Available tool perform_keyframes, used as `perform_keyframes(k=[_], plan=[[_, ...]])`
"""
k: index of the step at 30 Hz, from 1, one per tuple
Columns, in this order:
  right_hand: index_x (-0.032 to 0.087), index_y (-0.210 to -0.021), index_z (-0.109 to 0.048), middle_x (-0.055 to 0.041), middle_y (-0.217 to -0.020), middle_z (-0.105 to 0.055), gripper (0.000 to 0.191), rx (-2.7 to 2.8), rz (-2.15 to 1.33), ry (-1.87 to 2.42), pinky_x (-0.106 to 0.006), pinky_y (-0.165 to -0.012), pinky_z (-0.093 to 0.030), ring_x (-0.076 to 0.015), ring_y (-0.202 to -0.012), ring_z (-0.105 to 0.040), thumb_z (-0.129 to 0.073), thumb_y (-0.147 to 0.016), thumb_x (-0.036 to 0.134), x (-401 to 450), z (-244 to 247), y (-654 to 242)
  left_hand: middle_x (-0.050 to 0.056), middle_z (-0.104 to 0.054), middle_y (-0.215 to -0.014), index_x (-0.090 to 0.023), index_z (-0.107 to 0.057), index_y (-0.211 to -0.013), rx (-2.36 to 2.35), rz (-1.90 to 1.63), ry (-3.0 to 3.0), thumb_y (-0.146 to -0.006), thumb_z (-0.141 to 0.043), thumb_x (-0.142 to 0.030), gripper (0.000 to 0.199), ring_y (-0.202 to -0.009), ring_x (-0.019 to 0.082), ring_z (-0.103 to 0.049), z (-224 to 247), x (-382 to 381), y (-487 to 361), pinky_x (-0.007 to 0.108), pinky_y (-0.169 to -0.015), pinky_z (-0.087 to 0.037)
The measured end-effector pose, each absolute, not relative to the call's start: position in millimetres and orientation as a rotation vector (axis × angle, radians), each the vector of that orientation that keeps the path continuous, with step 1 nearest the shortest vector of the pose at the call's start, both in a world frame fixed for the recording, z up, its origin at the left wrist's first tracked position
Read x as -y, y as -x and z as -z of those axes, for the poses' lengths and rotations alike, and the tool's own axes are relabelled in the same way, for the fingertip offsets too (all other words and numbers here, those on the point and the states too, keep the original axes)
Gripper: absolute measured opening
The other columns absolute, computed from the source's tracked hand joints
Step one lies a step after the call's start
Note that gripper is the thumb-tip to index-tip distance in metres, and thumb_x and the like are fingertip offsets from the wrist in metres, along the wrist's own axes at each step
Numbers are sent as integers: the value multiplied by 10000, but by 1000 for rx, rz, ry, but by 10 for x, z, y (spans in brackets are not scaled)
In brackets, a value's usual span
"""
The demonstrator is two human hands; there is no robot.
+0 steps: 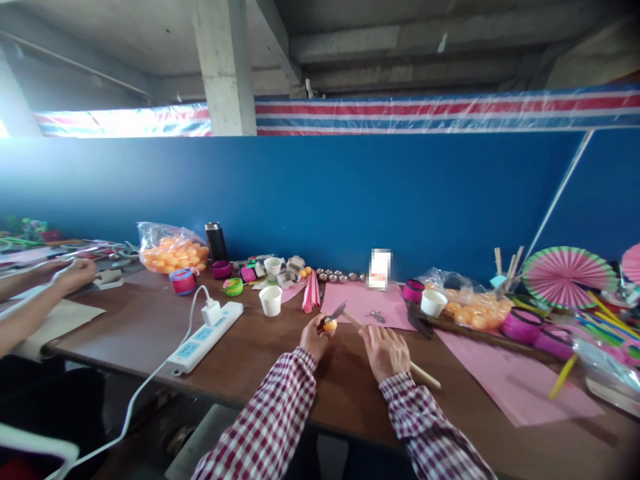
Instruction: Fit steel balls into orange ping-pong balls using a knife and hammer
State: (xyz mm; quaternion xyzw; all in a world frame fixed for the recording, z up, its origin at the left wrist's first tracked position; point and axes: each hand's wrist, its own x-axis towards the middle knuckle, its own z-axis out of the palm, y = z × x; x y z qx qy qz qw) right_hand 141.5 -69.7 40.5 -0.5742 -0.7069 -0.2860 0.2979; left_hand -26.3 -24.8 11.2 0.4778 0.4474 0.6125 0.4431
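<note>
My left hand is closed round a small orange ball, in front of me over the brown table. A grey pointed blade sticks up beside the ball; whether my fingers also hold it I cannot tell. My right hand grips a pale wooden stick that slants from near the ball down to the right. Just beyond both hands lies a pink paper sheet with a few small grey metal pieces on it.
Left of my hands are a white power strip with a trailing cable and a white paper cup. Bags of orange balls stand at the back. A hammer and more pink paper lie right. Another person's hand is far left.
</note>
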Motion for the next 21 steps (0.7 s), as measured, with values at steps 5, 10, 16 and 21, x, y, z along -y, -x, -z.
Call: perform_keyframes(k=[5, 10, 16, 21], plan=[[194, -720, -547, -20, -648, -582, 304, 1880, 746, 1560, -267, -604, -237, -131, -638, -493, -342, -859, 369, 686, -390, -1448, 77, -647, -869, -123, -571, -910, -1115, -1536, -1175, -526, -633, -37, 398, -801, 161, -611, -107, 259, 274, 280, -754, -475], [199, -731, -545, -21, -670, -590, 298, 1903, 723, 1542, -266, -619, -240, -135, -660, -495, -336, -861, 365, 690, -380, -1418, 80, -649, -871, -134, -574, -911, -1153, -1561, -1135, -515, -652, -37, 415, -786, 161, -612, -157, 285, 257, 293, -743, -479], [202, -754, -552, -23, -689, -591, 279, 1952, 699, 1505, -269, -626, -244, -141, -682, -496, -350, -857, 364, 684, -366, -1404, 101, -658, -846, -107, -589, -889, -1137, -1543, -1158, -524, -639, -26, 377, -768, 167, -615, -193, 291, 248, 315, -766, -471], [207, -792, -553, -24, -700, -586, 258, 1910, 701, 1551, -269, -640, -251, -149, -699, -492, -357, -854, 362, 690, -382, -1428, 76, -657, -850, -128, -589, -873, -1180, -1561, -1176, -538, -623, -48, 346, -766, 165, -613, -204, 305, 261, 302, -750, -476]])
